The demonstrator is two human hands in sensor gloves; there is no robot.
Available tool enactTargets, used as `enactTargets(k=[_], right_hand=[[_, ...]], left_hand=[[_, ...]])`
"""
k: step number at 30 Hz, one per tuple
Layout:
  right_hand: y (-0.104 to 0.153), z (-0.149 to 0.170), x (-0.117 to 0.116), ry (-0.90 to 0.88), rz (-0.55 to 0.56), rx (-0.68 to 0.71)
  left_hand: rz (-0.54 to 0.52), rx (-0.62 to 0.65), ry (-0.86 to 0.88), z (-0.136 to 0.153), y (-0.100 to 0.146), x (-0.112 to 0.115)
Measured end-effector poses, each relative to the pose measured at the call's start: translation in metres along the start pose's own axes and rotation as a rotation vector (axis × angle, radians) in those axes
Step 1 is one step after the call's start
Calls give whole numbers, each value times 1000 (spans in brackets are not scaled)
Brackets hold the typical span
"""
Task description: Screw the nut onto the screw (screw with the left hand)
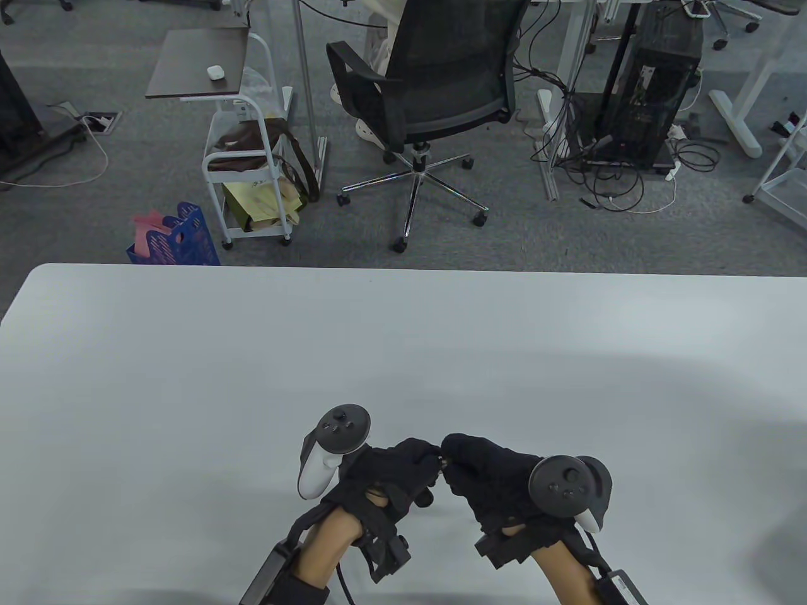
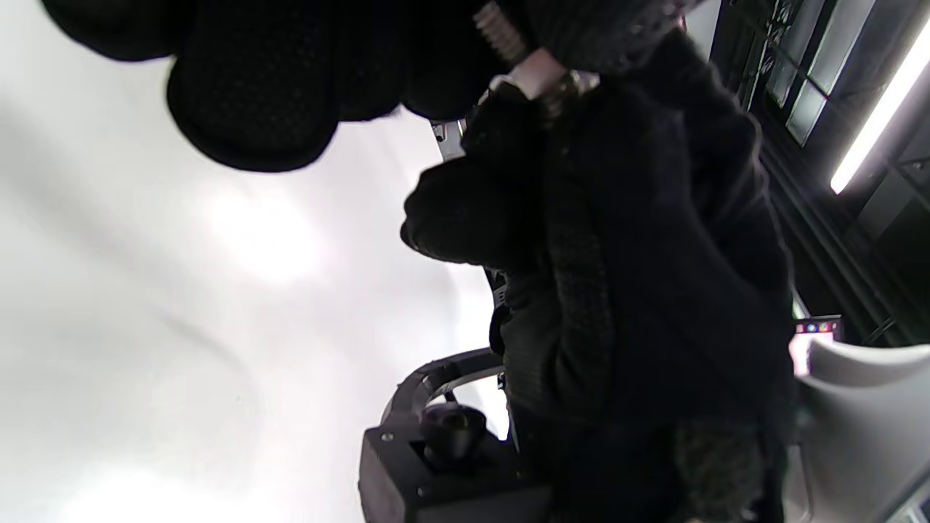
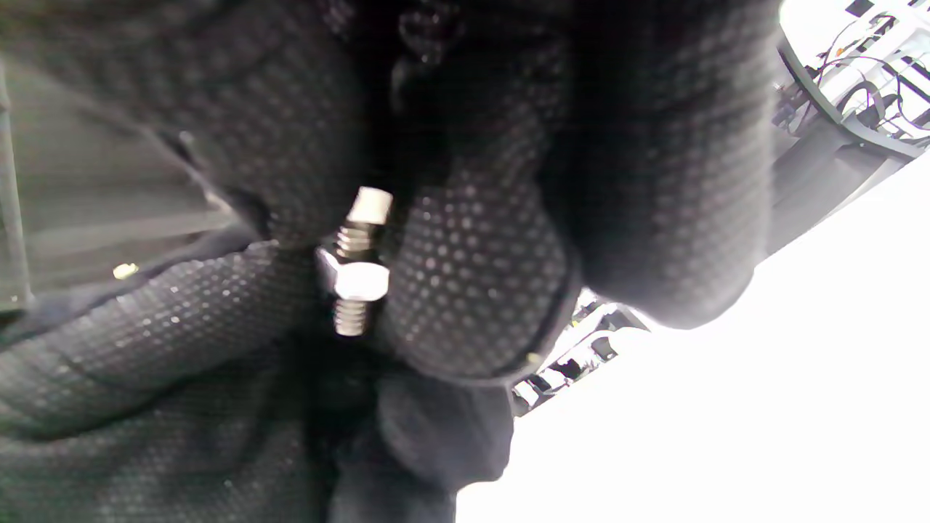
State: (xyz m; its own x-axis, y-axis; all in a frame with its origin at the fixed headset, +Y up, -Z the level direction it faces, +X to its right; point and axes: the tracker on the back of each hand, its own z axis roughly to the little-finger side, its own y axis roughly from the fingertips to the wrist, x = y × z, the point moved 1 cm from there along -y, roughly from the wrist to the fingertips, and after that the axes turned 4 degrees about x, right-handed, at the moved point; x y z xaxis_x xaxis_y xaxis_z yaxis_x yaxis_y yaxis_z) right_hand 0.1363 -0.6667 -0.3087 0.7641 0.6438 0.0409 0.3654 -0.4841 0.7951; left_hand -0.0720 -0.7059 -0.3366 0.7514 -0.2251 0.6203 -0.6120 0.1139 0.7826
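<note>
A small silver screw [image 3: 354, 240] with a hex nut [image 3: 356, 280] partway along its thread sits between both gloved hands. In the table view the left hand [image 1: 403, 469] and right hand [image 1: 488, 479] meet fingertip to fingertip just above the table, near its front edge; the screw [image 1: 443, 462] barely shows there. In the left wrist view the thread [image 2: 501, 33] runs out from the left fingers [image 2: 254, 80] to the nut [image 2: 539, 73], which the right hand [image 2: 617, 254] pinches. The screw's head is hidden.
The white table [image 1: 252, 378] lies bare around the hands. Beyond its far edge stand an office chair [image 1: 435, 94], a white cart [image 1: 246, 170] and a blue basket [image 1: 179, 236] on the floor.
</note>
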Motion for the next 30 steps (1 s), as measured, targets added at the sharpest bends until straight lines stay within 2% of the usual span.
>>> enactTargets(k=[6, 16, 23, 27, 30], right_hand=[[0, 3, 2, -60, 23, -24], [-1, 5, 1, -80, 19, -33], [-1, 8, 0, -92, 16, -45], [0, 7, 2, -101, 26, -38], [-1, 6, 4, -96, 36, -32]], left_hand=[[-14, 42, 38, 1, 0, -3], [-24, 36, 7, -2, 0, -3], [-71, 35, -5, -1, 0, -5], [-5, 55, 33, -2, -1, -4], [-27, 53, 42, -1, 0, -5]])
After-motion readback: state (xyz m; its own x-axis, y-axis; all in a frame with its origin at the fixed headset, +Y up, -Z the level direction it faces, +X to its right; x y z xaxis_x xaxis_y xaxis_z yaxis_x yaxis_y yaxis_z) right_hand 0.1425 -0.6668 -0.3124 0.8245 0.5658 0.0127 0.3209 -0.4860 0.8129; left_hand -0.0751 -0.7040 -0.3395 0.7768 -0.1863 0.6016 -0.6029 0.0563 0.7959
